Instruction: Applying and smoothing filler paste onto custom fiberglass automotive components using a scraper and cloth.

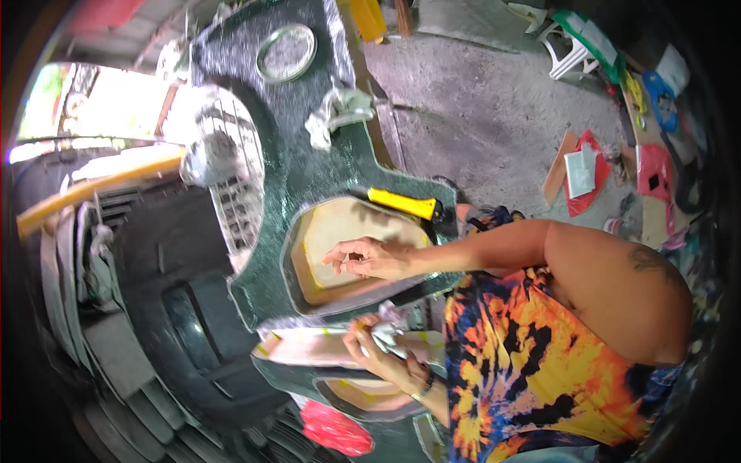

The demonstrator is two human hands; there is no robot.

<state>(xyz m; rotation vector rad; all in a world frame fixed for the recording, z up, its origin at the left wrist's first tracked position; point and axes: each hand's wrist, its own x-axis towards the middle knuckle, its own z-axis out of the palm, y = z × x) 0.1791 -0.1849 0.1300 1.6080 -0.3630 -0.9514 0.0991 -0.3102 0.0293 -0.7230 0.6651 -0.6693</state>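
My right hand [369, 258] hangs over a pale recessed cavity [347, 224] in a dark green moulded panel [309, 174]. Its fingers are bent but apart, with a small yellow spot at one fingertip; I see no object in them. Below it, my left hand [377, 356] is closed around a crumpled whitish rag or wrapper [388, 336], over a second, pale-lined part [309, 347]. Yellow marks run along the inner edges of the cavity. A yellow-and-black utility knife [403, 204] lies on the panel beside the cavity, close to my right forearm.
Farther up the panel lie a crumpled pale cloth [337, 112] and a round lid or ring [286, 53]. A red plastic bag [336, 429] sits below the second part. Black moulded parts [189, 316] fill the left. Red and white packets [583, 174] and a white stool [567, 55] are on the concrete floor.
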